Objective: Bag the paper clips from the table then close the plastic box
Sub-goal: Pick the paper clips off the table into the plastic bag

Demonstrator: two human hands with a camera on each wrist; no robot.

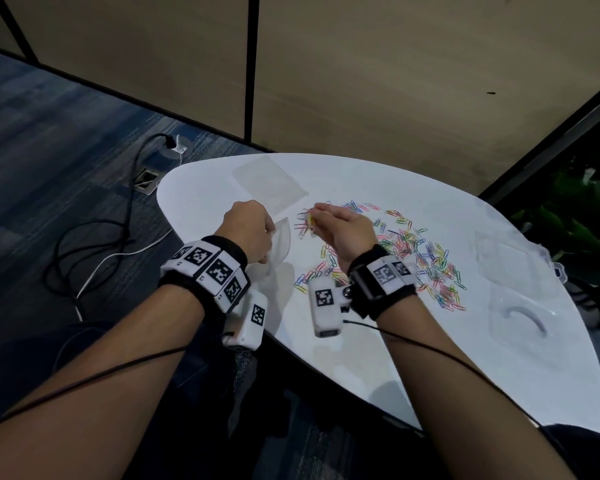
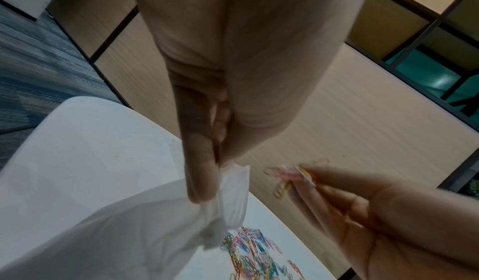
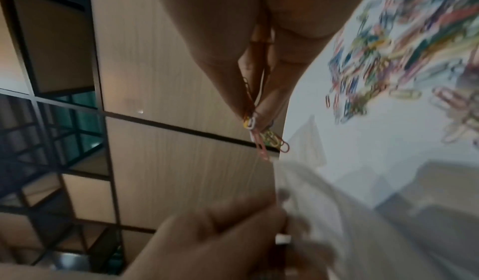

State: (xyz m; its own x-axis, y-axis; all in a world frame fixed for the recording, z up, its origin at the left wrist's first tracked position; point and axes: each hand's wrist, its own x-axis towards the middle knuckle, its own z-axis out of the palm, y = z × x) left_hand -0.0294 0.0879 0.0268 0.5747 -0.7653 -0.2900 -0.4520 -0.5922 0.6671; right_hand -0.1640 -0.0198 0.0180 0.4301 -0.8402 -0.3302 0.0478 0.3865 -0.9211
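Many coloured paper clips [image 1: 409,251] lie scattered over the middle of the white table [image 1: 378,341]. My left hand [image 1: 248,230] pinches the rim of a clear plastic bag [image 1: 278,247] and holds it up above the table's left part; in the left wrist view the bag [image 2: 160,219] hangs from thumb and fingers. My right hand [image 1: 340,226] pinches a small bunch of clips [image 3: 264,139] just right of the bag's mouth, above the pile. The clear plastic box [image 1: 513,261] lies open at the table's right edge, its lid [image 1: 520,317] folded toward me.
Another flat clear bag [image 1: 271,185] lies at the far side of the table. Black and white cables [image 1: 94,244] trail over the blue carpet to the left. Beige partition panels [image 1: 361,81] stand behind the table, with green plants [image 1: 582,216] at the right.
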